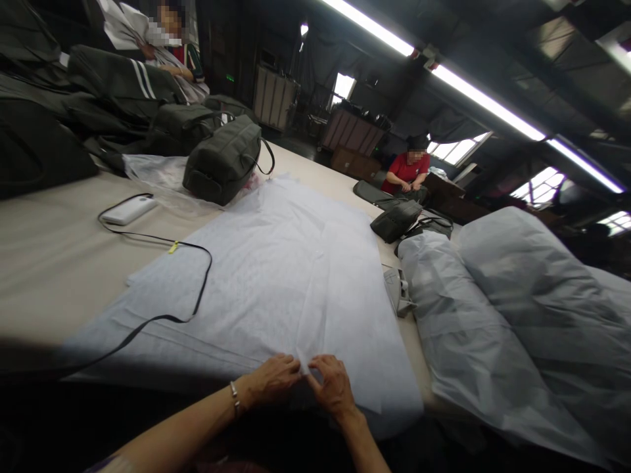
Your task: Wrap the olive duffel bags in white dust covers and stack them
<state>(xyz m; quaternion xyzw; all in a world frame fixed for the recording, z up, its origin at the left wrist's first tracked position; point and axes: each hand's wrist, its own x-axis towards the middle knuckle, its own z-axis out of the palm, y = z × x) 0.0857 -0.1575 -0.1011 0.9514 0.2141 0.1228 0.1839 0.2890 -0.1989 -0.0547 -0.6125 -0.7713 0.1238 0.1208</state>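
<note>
Thin white sheets (256, 263), which look like tissue paper, lie layered over the table in front of me. At their near edge my left hand (273, 380) is closed, its fingertips pinching the paper. Close beside it, my right hand (333, 387) has its fingers curled and its thumb turned inward, gripping the same raised fold (309, 322). This fold runs away from my hands up the sheet. The fingertips partly hide the bit of paper between them. A black cord (167, 318) lies across the left part of the sheets.
A white power bank (129, 210) sits on the table (54, 263) at the left. Dark bags (224, 161) stand at the far left, more bags (397, 220) at the far right. Large plastic-wrapped bundles (532, 295) and a tape dispenser (398, 292) lie right. Two people (407, 172) work beyond.
</note>
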